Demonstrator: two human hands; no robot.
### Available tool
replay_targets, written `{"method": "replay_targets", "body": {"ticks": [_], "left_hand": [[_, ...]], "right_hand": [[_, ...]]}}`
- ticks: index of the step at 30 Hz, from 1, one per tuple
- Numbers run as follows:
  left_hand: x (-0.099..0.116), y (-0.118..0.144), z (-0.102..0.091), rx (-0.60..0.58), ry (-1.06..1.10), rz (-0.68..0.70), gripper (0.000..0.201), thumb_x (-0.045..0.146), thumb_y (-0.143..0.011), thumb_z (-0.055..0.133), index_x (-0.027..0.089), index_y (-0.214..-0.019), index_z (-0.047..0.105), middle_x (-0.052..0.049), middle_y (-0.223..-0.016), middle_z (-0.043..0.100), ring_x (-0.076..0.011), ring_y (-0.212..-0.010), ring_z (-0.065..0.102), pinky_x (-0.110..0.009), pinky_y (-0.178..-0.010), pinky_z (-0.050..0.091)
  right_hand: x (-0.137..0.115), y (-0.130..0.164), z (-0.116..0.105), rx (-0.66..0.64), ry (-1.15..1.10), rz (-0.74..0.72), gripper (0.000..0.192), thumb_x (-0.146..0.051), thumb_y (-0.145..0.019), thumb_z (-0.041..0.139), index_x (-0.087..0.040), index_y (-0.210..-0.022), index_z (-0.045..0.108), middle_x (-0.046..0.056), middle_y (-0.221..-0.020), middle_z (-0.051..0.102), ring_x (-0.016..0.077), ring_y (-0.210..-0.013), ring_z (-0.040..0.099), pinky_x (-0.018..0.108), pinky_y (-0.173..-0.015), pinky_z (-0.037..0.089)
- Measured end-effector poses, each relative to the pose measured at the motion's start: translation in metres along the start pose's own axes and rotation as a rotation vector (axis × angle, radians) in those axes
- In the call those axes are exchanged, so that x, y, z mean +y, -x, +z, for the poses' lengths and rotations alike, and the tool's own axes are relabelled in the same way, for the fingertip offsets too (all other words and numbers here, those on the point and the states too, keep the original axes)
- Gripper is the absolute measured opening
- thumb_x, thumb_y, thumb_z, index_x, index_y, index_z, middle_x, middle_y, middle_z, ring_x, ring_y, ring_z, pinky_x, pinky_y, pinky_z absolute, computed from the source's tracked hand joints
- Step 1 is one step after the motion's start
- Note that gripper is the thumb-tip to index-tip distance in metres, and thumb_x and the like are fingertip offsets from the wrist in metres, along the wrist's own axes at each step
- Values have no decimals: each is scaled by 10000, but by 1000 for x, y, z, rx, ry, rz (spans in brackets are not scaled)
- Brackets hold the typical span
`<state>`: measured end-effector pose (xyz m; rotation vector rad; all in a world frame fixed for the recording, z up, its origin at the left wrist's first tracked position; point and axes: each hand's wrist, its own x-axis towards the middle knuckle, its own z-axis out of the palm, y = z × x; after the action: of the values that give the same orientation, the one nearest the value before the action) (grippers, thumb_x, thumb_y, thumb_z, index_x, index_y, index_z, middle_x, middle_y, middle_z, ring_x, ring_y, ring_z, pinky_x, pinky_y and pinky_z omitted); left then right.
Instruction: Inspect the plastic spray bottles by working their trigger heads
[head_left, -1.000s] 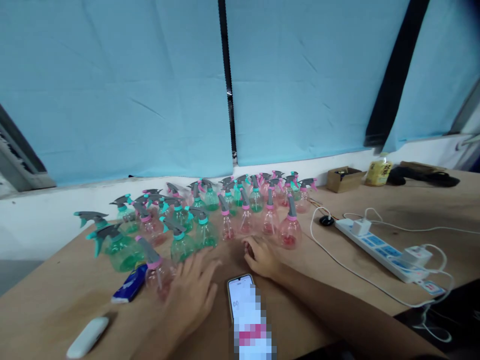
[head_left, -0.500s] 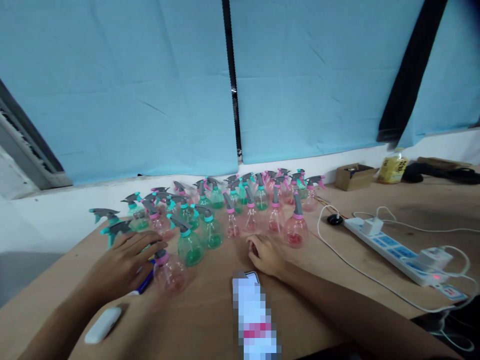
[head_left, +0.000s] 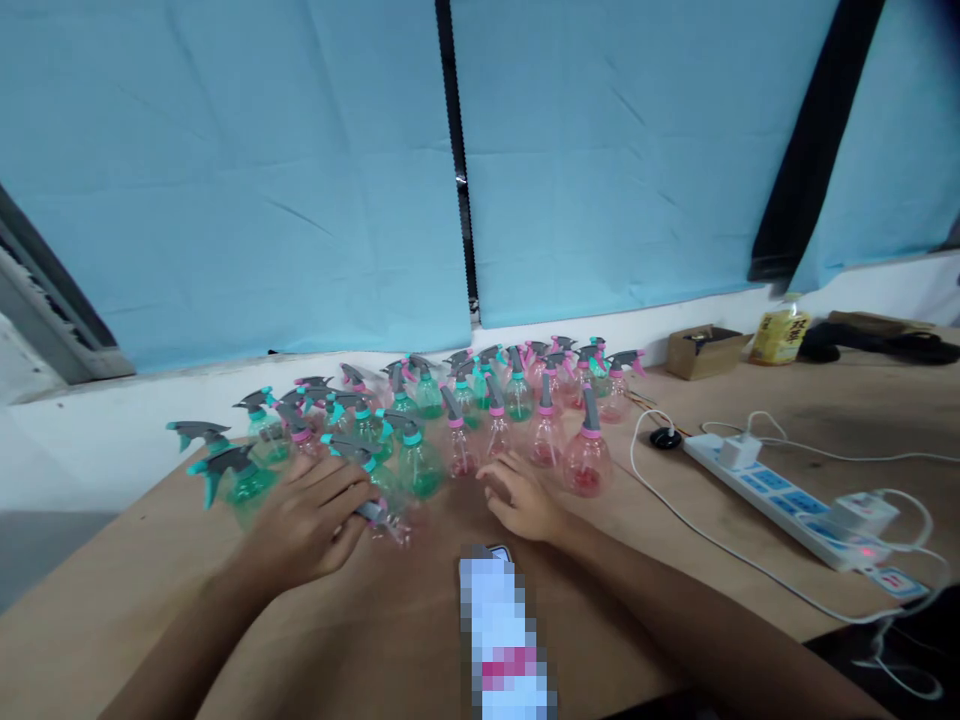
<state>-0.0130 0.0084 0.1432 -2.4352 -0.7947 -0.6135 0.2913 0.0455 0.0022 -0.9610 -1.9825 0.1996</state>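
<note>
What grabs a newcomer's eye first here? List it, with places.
A crowd of pink and green spray bottles stands across the far middle of the table, under blue blinds. The left hand closes on a pink bottle at the near edge of the crowd. A white power strip lies at right.

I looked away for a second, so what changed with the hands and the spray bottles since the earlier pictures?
The left hand swung out to the left, then came back and closed on the near pink spray bottle, which now lies tipped under its fingers. The right hand stayed resting on the table, and the other bottles kept their places.
</note>
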Motion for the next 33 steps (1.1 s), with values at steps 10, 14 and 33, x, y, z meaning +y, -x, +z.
{"method": "replay_targets", "body": {"ticks": [10,14,33], "left_hand": [[30,-78,51,-134,157,8,324,120,-750,506,219,-990,700,-57,-892,683,-242,-875,573,-405,-845,382],[37,-95,68,-186,290,-6,425,102,-740,513,237,-1107,681,-55,-997,684,-248,-959,571,-415,-902,378],[45,-14,150,-253,704,-697,319,396,-860,509,207,-607,463,55,-554,416,-128,-564,429,-241,-553,264]], "right_hand": [[-13,-36,1,-108,-484,-159,647,-330,-849,672,-239,-1424,389,110,-1407,492,250,-1303,463,434,-1098,350],[4,-56,16,-116,-661,-97,401,-270,-774,706,-200,-1153,594,57,-1106,636,212,-1051,588,362,-940,471],[13,-68,17,-140,-970,322,136,-160,-652,592,-204,-749,676,-23,-657,610,140,-646,559,266,-646,473]]}}
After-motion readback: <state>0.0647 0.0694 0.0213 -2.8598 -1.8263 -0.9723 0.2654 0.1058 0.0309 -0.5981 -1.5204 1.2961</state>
